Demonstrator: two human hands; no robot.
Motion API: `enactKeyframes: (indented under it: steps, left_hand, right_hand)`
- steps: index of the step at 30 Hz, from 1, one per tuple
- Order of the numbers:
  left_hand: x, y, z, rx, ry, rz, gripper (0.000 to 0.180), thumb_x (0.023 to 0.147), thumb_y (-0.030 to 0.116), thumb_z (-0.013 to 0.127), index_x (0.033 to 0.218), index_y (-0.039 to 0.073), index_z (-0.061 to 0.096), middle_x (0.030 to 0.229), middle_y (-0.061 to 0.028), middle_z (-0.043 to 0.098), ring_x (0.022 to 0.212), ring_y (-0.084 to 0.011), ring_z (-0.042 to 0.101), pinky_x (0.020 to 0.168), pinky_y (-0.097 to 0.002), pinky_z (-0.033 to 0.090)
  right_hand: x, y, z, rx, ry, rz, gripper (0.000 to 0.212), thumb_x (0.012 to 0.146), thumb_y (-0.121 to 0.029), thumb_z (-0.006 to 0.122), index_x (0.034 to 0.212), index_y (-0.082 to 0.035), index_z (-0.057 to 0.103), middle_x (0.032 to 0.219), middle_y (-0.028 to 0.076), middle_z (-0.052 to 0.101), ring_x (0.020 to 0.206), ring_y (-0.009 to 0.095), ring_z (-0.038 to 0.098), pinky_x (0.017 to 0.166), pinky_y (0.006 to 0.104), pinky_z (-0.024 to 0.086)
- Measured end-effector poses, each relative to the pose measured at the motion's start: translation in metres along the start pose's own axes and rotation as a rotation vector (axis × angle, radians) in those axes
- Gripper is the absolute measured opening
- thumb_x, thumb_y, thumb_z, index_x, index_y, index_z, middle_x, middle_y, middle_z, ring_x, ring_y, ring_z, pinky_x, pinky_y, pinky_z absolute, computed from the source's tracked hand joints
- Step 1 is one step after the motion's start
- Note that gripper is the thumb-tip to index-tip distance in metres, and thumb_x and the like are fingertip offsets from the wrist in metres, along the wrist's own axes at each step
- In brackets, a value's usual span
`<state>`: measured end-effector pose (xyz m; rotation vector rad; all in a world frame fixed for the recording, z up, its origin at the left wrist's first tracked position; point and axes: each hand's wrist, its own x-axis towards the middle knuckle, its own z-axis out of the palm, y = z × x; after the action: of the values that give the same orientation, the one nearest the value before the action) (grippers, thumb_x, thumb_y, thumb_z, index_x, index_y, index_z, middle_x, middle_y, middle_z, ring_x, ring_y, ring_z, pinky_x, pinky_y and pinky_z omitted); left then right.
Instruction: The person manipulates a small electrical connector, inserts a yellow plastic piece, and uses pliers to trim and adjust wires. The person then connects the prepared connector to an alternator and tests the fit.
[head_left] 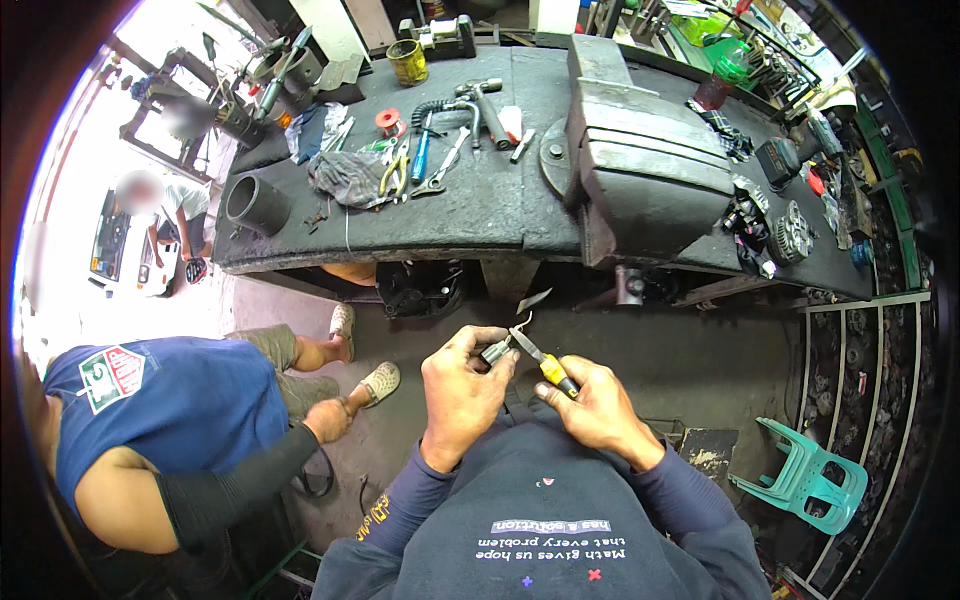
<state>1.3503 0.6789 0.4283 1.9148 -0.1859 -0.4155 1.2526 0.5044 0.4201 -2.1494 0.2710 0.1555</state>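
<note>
Close to my chest, my left hand [466,385] pinches a small grey metal cylinder [494,352] between thumb and fingertips. A thin, curved, light-coloured wire or lead [523,322] rises from it. My right hand [596,408] is wrapped round a knife with a yellow and black handle [557,374]. Its blade points up and left, at or very near the wire beside my left fingertips; I cannot tell if they touch. Both hands are in front of the dark workbench [470,230], lower than its top.
A large bench vise [650,160] stands on the bench, with a hammer [488,112], pliers [397,172], a rag [350,178] and a metal tube [257,205] to its left. A person in a blue vest [180,410] is close on my left. A green plastic stool [815,475] is at right.
</note>
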Motion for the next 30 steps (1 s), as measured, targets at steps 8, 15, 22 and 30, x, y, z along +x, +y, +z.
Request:
enactKeyframes:
  steps: [8, 15, 22, 30]
  left_hand:
    - [-0.010, -0.015, 0.022, -0.609, -0.232, -0.221, 0.029, 0.099, 0.001, 0.071, 0.126, -0.006, 0.062, 0.105, -0.0128, 0.072, 0.093, -0.0188, 0.074, 0.077, -0.0312, 0.066]
    - [-0.022, 0.007, 0.043, -0.576, -0.283, -0.224, 0.031, 0.100, 0.005, 0.071, 0.128, -0.007, 0.061, 0.109, -0.0162, 0.073, 0.095, -0.0222, 0.076, 0.078, -0.0331, 0.066]
    - [-0.023, 0.017, 0.033, -0.715, -0.658, -0.361, 0.038, 0.098, 0.020, 0.073, 0.124, -0.007, 0.062, 0.099, -0.0125, 0.071, 0.079, -0.0151, 0.067, 0.066, -0.0256, 0.055]
    - [-0.018, 0.018, 0.059, -0.347, -0.551, -0.163, 0.025, 0.110, 0.017, 0.062, 0.118, -0.005, 0.070, 0.093, -0.0049, 0.072, 0.080, -0.0098, 0.064, 0.073, -0.0254, 0.052]
  right_hand:
    - [-0.005, 0.046, -0.026, 0.344, 0.201, -0.014, 0.032, 0.100, -0.019, 0.077, 0.125, 0.000, 0.071, 0.094, 0.001, 0.071, 0.085, 0.009, 0.064, 0.081, 0.0275, 0.053]
    - [0.001, 0.038, -0.047, 0.498, 0.058, -0.138, 0.026, 0.095, -0.010, 0.079, 0.117, 0.003, 0.074, 0.120, 0.007, 0.067, 0.102, 0.015, 0.065, 0.087, 0.0305, 0.053]
    - [0.006, 0.053, -0.065, 0.554, 0.055, -0.213, 0.016, 0.089, -0.004, 0.081, 0.104, 0.001, 0.078, 0.122, 0.010, 0.067, 0.108, 0.020, 0.067, 0.092, 0.0351, 0.057]
    - [0.010, 0.047, -0.076, 0.413, 0.037, -0.286, 0.016, 0.087, -0.004, 0.081, 0.101, -0.001, 0.077, 0.121, 0.011, 0.069, 0.109, 0.022, 0.067, 0.092, 0.0357, 0.055]
